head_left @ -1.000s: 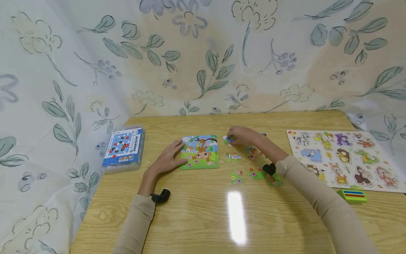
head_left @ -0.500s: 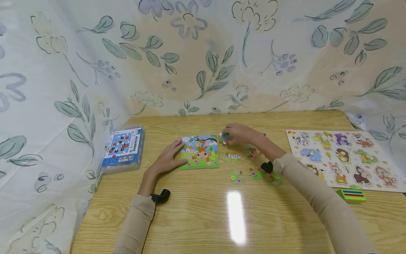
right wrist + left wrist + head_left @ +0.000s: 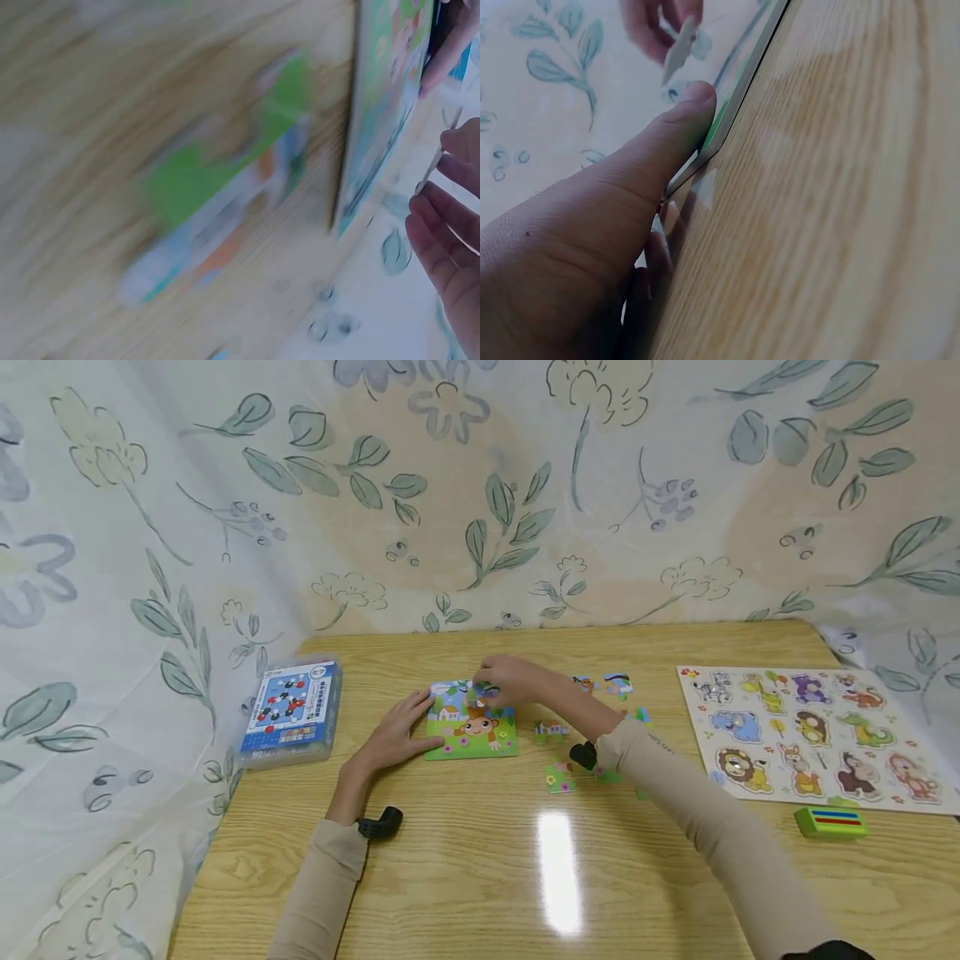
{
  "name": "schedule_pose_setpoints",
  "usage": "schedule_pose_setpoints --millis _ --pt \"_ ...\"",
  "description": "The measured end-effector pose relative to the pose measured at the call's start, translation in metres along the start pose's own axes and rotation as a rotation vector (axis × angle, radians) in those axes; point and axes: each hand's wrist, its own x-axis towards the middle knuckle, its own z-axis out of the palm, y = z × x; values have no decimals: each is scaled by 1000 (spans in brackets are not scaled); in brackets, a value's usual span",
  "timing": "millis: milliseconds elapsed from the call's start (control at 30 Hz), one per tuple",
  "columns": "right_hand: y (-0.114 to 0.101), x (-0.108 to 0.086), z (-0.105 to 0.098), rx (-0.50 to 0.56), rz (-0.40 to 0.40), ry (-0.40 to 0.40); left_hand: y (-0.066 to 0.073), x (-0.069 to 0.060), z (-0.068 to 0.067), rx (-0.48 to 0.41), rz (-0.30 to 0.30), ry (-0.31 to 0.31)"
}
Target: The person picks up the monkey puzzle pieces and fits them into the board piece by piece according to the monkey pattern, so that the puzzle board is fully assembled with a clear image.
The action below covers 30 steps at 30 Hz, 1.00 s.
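Note:
A square monkey picture board (image 3: 472, 739) lies flat on the table. My left hand (image 3: 397, 732) rests at its left edge; in the left wrist view the thumb (image 3: 660, 146) lies along the board's rim. Over the board's upper right part is my right hand (image 3: 513, 681), pinching a thin puzzle piece (image 3: 436, 161) between thumb and fingers. The head view shows that hand covering part of the picture. Right of the board lie loose pieces, among them one with a house (image 3: 551, 731) and one with flowers (image 3: 560, 777); the right forearm hides some of them.
A clear plastic box with a blue label (image 3: 291, 710) stands at the left. On the right lies a large animal puzzle board (image 3: 813, 735), with a green block (image 3: 831, 822) at its lower edge. Patterned cloth (image 3: 450, 527) hangs behind the table.
My right hand has moved left with the piece, from among the loose pieces to above the board. More of the upper loose pieces now show. My left hand stays in place.

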Motion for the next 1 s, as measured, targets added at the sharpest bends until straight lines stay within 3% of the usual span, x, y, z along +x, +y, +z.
schedule_pose_setpoints --millis 200,367,567,1000 --pt "-13 32 5 -25 16 -80 -1 -2 3 -10 -1 8" --pt "-16 47 10 3 94 -146 0 -4 5 -7 -7 7" --pt "-15 55 15 31 131 -166 2 -4 5 -4 -13 11" --pt "-23 61 19 18 108 -157 0 -3 7 9 1 15"
